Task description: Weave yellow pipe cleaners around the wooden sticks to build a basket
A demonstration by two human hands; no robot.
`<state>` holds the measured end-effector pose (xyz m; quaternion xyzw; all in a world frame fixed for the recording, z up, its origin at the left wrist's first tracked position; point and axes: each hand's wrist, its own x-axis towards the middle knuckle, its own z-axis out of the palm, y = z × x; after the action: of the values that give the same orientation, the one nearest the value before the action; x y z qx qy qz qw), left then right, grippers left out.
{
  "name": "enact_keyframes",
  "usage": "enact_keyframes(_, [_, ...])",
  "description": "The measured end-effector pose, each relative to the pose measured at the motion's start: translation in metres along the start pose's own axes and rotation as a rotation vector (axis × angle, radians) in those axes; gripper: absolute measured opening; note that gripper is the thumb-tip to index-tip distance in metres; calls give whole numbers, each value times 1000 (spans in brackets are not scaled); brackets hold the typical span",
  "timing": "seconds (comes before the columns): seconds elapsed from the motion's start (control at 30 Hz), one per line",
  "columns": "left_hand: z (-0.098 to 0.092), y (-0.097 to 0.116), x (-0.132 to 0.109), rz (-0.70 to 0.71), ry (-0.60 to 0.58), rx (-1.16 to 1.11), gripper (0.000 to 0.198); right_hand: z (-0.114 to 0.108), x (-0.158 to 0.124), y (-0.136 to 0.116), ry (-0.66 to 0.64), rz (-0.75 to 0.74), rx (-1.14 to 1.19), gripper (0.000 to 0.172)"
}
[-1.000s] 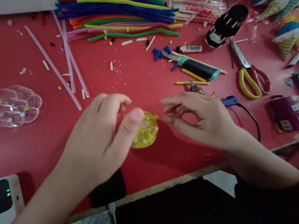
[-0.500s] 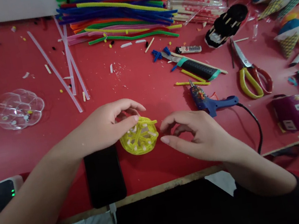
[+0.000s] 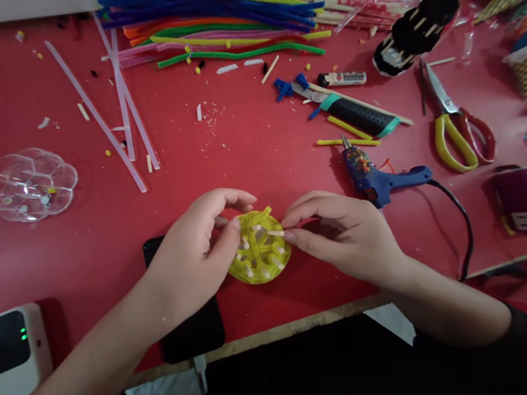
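Note:
A round yellow pipe-cleaner piece (image 3: 258, 252) sits near the table's front edge, with spokes across its middle and several short pale wooden pegs standing up from it. My left hand (image 3: 208, 244) grips its left rim between thumb and fingers. On the other side, my right hand (image 3: 344, 228) pinches a short wooden stick (image 3: 276, 233) at the right edge of the yellow piece, between thumb and forefinger. A loose yellow end pokes out at the top of the rim. Under my left wrist lies a black phone (image 3: 191, 331), partly covered.
Beyond my right hand lie a blue glue gun (image 3: 372, 179) with its cord, a utility knife (image 3: 355, 114) and scissors (image 3: 455, 132). Pipe cleaners (image 3: 222, 9) are heaped at the back. Glue sticks (image 3: 95, 114) and a clear compartment tray (image 3: 32, 186) lie left.
My right hand has moved in to the yellow piece and now pinches a wooden stick at its edge. The piece has tilted, showing its pegs more. The view has shifted slightly.

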<state>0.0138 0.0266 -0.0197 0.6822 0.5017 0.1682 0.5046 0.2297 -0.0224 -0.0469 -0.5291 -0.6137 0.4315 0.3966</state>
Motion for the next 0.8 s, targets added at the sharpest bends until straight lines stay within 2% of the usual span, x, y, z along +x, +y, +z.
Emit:
enact_keyframes(0.23, [6, -3, -9, -53, -24, -24, 21, -2, -1, 3, 39, -173, -123, 11])
enact_keyframes(0.5, [8, 1, -8, -34, 11, -12, 18, -6, 0, 7, -44, -268, -120, 19])
enact_keyframes(0.8, [2, 2, 4, 0, -45, -41, 19, -10, 10, 14, -187, -309, -32, 10])
